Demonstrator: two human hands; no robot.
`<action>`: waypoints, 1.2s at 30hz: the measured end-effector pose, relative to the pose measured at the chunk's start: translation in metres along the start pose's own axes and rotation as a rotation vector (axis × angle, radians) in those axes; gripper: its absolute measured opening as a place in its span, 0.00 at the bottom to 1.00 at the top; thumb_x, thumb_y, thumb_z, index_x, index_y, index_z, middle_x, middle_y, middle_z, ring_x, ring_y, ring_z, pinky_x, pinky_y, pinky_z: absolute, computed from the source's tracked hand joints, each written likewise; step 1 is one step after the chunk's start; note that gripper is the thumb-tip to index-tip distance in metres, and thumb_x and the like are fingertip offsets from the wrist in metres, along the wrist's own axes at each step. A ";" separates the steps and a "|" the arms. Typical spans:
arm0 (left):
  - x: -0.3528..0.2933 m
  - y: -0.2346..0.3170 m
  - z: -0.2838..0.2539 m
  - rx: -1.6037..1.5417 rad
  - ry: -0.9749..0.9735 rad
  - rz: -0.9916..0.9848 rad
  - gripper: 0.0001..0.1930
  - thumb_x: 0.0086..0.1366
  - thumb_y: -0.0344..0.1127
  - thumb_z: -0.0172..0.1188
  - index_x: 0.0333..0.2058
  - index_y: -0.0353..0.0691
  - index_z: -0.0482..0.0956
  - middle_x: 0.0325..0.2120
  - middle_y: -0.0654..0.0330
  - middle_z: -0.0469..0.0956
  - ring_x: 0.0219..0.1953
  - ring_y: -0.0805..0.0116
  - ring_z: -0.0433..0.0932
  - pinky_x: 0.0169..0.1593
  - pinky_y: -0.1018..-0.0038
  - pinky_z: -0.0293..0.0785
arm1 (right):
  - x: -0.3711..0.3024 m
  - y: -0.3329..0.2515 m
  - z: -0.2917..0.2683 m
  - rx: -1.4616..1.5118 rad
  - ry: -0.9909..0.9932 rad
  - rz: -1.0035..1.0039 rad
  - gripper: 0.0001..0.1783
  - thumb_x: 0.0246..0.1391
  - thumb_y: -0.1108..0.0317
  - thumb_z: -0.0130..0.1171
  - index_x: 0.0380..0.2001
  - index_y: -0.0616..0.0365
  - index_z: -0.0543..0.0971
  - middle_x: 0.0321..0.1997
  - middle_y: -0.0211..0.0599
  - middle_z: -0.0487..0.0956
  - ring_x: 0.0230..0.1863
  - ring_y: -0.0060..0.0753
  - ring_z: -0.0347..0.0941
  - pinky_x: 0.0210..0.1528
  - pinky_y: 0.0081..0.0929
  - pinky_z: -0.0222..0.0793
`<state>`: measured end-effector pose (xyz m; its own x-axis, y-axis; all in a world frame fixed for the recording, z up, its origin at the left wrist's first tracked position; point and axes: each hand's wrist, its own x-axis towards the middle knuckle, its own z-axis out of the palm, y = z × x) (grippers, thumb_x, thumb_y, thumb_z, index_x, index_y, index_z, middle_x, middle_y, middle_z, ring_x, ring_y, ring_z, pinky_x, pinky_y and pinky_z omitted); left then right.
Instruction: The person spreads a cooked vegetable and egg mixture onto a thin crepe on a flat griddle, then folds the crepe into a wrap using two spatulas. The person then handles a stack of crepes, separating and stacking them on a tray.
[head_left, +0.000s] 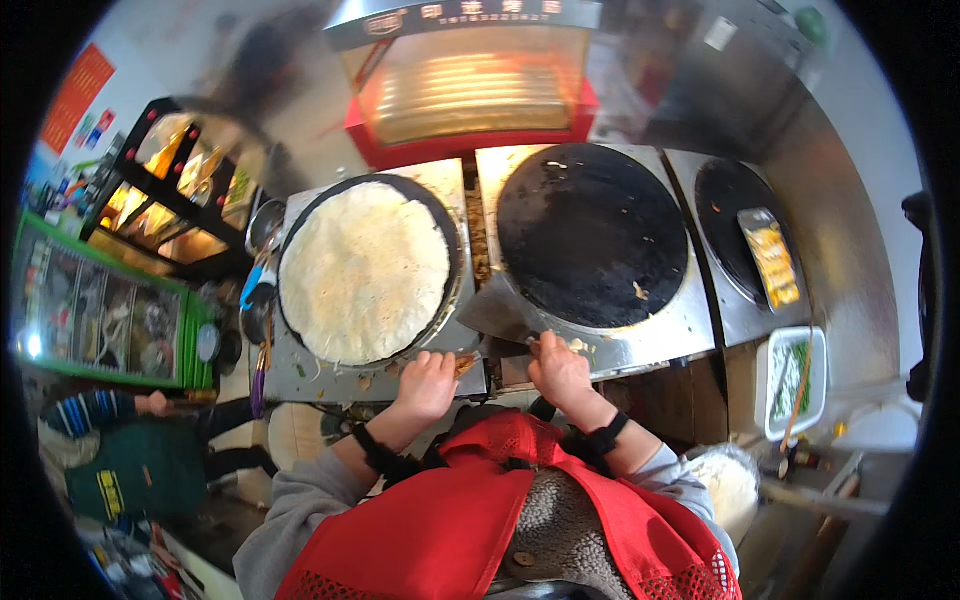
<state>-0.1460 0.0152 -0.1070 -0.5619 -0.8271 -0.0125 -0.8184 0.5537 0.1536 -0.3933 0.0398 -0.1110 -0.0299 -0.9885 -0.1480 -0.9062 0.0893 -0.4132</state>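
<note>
A large pale crepe (365, 270) lies flat on the left round griddle (448, 215), covering most of it. My right hand (562, 372) is closed around the handle of a wide metal scraper (498, 308). The scraper's blade reaches left over the gap between the left and middle stoves. In front of the left griddle, my left hand (429, 386) is closed on a short wooden handle (466, 363); I cannot see what tool it belongs to. Dark and flat, the middle griddle (590, 235) carries only a few scraps of food.
A smaller griddle (722, 200) on the right holds a tray of yellow food (769, 260). Beside it stands a white tub with chopped greens (793, 385). A lit glass warmer (470, 95) stands behind. Ladles (258, 275) hang left; another person (140, 455) is lower left.
</note>
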 end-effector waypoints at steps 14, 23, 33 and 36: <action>-0.095 -0.050 -0.033 -0.262 0.397 -0.525 0.17 0.64 0.45 0.53 0.44 0.40 0.70 0.31 0.50 0.76 0.34 0.48 0.77 0.36 0.58 0.75 | 0.055 -0.003 -0.053 0.278 0.007 -0.144 0.12 0.56 0.65 0.54 0.39 0.61 0.69 0.32 0.53 0.77 0.35 0.57 0.75 0.36 0.44 0.70; -0.130 -0.142 -0.021 0.007 -0.180 -0.895 0.14 0.64 0.30 0.50 0.46 0.35 0.60 0.36 0.43 0.74 0.36 0.45 0.78 0.36 0.57 0.77 | 0.103 -0.109 0.021 -0.304 -0.354 -0.055 0.09 0.58 0.70 0.46 0.42 0.58 0.65 0.38 0.54 0.80 0.42 0.52 0.79 0.44 0.42 0.75; -0.166 -0.159 -0.019 -0.868 0.214 -0.873 0.14 0.64 0.39 0.53 0.38 0.33 0.64 0.33 0.39 0.74 0.39 0.39 0.75 0.38 0.54 0.69 | 0.104 -0.079 0.000 0.470 -0.436 -0.098 0.16 0.62 0.54 0.48 0.32 0.56 0.66 0.23 0.41 0.74 0.19 0.38 0.70 0.22 0.35 0.68; -0.179 -0.159 -0.017 -0.945 0.180 -0.893 0.17 0.64 0.44 0.53 0.37 0.34 0.65 0.33 0.38 0.74 0.38 0.37 0.73 0.39 0.54 0.68 | 0.097 -0.083 -0.010 1.031 -0.729 0.278 0.24 0.65 0.44 0.40 0.26 0.52 0.63 0.16 0.27 0.61 0.10 0.22 0.54 0.10 0.26 0.53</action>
<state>0.0868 0.0735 -0.1122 0.2102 -0.9129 -0.3499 -0.4571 -0.4081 0.7903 -0.3249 -0.0648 -0.0825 0.3677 -0.6569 -0.6582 -0.1551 0.6545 -0.7399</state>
